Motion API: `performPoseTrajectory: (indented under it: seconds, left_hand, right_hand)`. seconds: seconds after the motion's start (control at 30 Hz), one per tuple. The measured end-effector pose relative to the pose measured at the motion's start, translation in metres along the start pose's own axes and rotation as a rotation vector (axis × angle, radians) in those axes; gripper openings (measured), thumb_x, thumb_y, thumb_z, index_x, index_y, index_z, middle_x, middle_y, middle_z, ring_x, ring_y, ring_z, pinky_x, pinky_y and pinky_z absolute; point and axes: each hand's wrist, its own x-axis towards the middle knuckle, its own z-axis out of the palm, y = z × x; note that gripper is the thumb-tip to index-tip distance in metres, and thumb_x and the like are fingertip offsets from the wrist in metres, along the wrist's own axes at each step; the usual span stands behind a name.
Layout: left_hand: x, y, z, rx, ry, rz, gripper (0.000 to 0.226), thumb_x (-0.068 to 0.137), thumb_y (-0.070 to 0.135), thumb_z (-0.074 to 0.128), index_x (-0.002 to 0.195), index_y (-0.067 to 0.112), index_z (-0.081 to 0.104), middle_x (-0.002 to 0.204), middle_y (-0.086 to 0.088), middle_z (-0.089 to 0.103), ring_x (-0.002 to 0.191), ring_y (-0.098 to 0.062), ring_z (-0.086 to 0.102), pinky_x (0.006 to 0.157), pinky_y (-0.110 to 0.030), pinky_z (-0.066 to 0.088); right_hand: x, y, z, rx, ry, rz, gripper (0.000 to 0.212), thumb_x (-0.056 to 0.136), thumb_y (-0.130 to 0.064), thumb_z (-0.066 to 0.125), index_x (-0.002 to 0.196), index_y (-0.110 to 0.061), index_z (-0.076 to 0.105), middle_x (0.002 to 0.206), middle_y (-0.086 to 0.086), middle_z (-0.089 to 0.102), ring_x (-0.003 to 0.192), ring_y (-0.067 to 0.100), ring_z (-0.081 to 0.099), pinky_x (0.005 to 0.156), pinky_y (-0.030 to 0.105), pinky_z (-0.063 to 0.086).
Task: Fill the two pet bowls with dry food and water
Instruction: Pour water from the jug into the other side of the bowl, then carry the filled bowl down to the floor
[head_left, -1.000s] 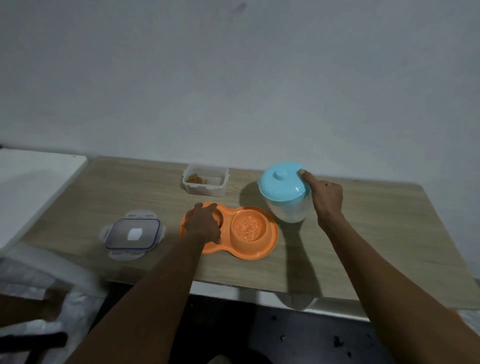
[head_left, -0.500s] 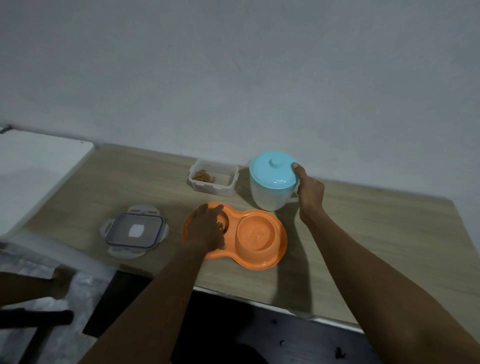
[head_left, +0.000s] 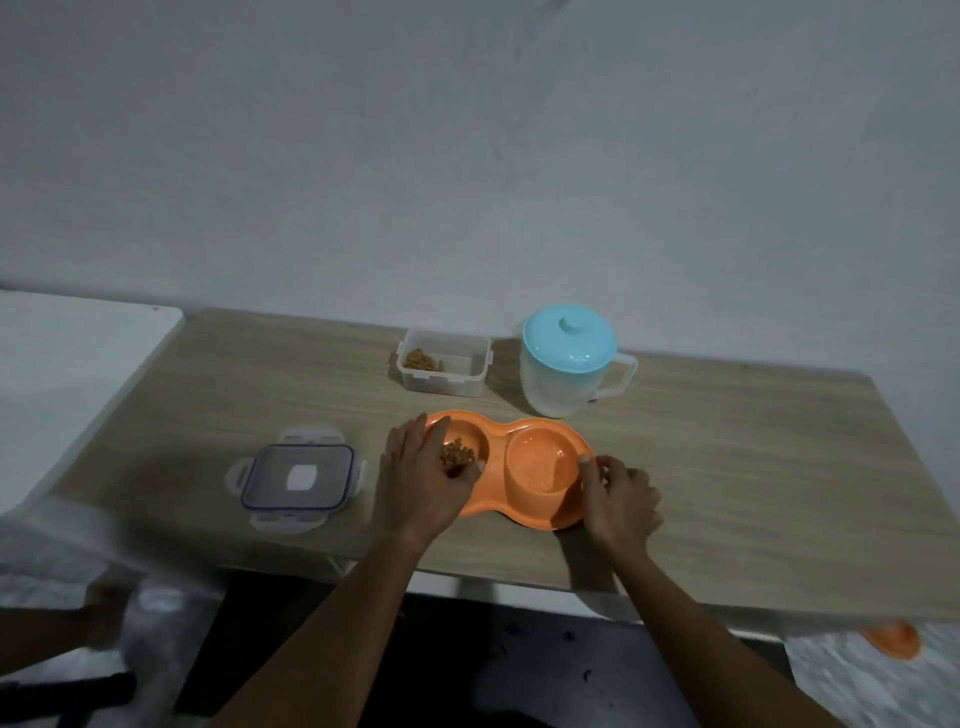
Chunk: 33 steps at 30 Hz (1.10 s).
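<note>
Head cam: I see the orange double bowl (head_left: 498, 441) near the worktop (head_left: 727, 467) front edge, w/ bare wood open to the right. Left hand (head_left: 421, 478) cups its left end, fingers loosely curled over the rim, kibble (head_left: 457, 453) in that well. Right hand (head_left: 618, 499) pinches the right rim; that well looks wet, can't confirm water. Behind: lidded jug (head_left: 566, 374) upright, food tub (head_left: 441, 361) open, its lid (head_left: 298, 477) lying apart at left.

Orange double bowl (head_left: 498, 506); turquoise-lidded pitcher (head_left: 566, 371); wood-grain table (head_left: 727, 467).
</note>
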Motion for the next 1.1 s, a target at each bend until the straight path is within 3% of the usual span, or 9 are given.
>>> performPoseTrajectory:
  seconds: [0.13, 0.23, 0.4, 0.5, 0.57, 0.73, 0.83, 0.9, 1.1]
  left_hand:
    - [-0.004, -0.011, -0.015, -0.069, 0.051, -0.123, 0.052, 0.090, 0.043, 0.056, 0.138, 0.026, 0.048, 0.148, -0.006, 0.044, 0.140, -0.026, 0.034, 0.106, -0.044, 0.038]
    - [-0.007, -0.009, -0.031, -0.162, 0.048, -0.100, 0.038, 0.091, 0.028, 0.059, 0.128, 0.022, 0.062, 0.124, -0.010, 0.064, 0.115, -0.031, 0.058, 0.090, -0.038, 0.048]
    - [0.002, -0.009, -0.041, -0.307, -0.028, -0.250, 0.044, 0.085, 0.019, 0.063, 0.129, 0.023, 0.063, 0.122, -0.013, 0.067, 0.103, -0.032, 0.064, 0.087, -0.040, 0.054]
    - [0.001, -0.010, -0.043, -0.421, -0.036, -0.310, 0.046, 0.082, 0.017, 0.065, 0.127, 0.026, 0.064, 0.121, -0.008, 0.069, 0.096, -0.028, 0.067, 0.084, -0.042, 0.056]
    - [-0.005, -0.009, -0.044, -0.454, -0.035, -0.317, 0.045, 0.083, 0.017, 0.064, 0.127, 0.026, 0.064, 0.121, -0.006, 0.069, 0.095, -0.025, 0.066, 0.081, -0.037, 0.056]
    - [-0.026, 0.010, -0.047, -0.457, -0.008, -0.339, 0.043, 0.087, 0.020, 0.060, 0.129, 0.031, 0.062, 0.120, -0.002, 0.069, 0.083, -0.018, 0.061, 0.066, -0.026, 0.041]
    - [-0.044, 0.031, -0.046, -0.477, 0.030, -0.306, 0.042, 0.088, 0.020, 0.060, 0.129, 0.029, 0.063, 0.121, -0.002, 0.069, 0.083, -0.018, 0.061, 0.068, -0.026, 0.043]
    - [-0.055, 0.047, -0.041, -0.522, 0.056, -0.288, 0.041, 0.086, 0.019, 0.061, 0.126, 0.027, 0.065, 0.121, -0.003, 0.070, 0.092, -0.023, 0.066, 0.075, -0.028, 0.050]
    - [-0.107, 0.127, -0.007, -0.590, 0.087, -0.254, 0.039, 0.085, 0.021, 0.065, 0.123, 0.026, 0.066, 0.124, 0.001, 0.068, 0.106, -0.023, 0.063, 0.085, -0.029, 0.049]
  right_hand:
    - [-0.018, -0.007, 0.011, 0.031, 0.015, 0.088, 0.051, 0.102, -0.053, 0.039, 0.137, -0.020, 0.057, 0.142, 0.017, 0.049, 0.134, 0.039, 0.039, 0.112, 0.054, 0.023]
    - [-0.025, -0.009, 0.016, 0.059, 0.056, 0.167, 0.049, 0.100, -0.052, 0.040, 0.127, -0.019, 0.065, 0.132, 0.017, 0.058, 0.127, 0.039, 0.048, 0.109, 0.056, 0.030]
    - [-0.030, -0.016, 0.014, 0.224, 0.061, 0.208, 0.034, 0.095, -0.048, 0.049, 0.100, -0.021, 0.069, 0.113, 0.012, 0.070, 0.109, 0.035, 0.061, 0.101, 0.052, 0.045]
    - [-0.032, -0.016, 0.008, 0.315, 0.041, 0.209, 0.035, 0.097, -0.042, 0.056, 0.114, -0.014, 0.070, 0.116, 0.012, 0.071, 0.110, 0.033, 0.062, 0.102, 0.050, 0.047]
    - [-0.035, -0.013, 0.003, 0.376, 0.037, 0.190, 0.037, 0.098, -0.036, 0.058, 0.122, -0.009, 0.068, 0.112, 0.009, 0.068, 0.105, 0.029, 0.060, 0.096, 0.041, 0.046]
    - [-0.045, -0.004, -0.017, 0.489, 0.035, 0.164, 0.036, 0.100, -0.033, 0.058, 0.125, -0.008, 0.065, 0.113, 0.008, 0.065, 0.099, 0.021, 0.055, 0.088, 0.035, 0.044]
    - [-0.049, 0.010, -0.035, 0.538, 0.044, 0.173, 0.035, 0.099, -0.033, 0.059, 0.124, -0.009, 0.066, 0.109, 0.006, 0.064, 0.098, 0.022, 0.055, 0.085, 0.034, 0.042]
    - [-0.051, 0.020, -0.050, 0.567, 0.071, 0.180, 0.038, 0.098, -0.033, 0.060, 0.127, -0.009, 0.065, 0.116, 0.009, 0.066, 0.099, 0.022, 0.056, 0.084, 0.033, 0.042]
    - [-0.051, 0.081, -0.126, 0.655, 0.158, 0.194, 0.041, 0.096, -0.035, 0.063, 0.127, -0.009, 0.066, 0.120, 0.008, 0.068, 0.107, 0.027, 0.061, 0.091, 0.038, 0.049]
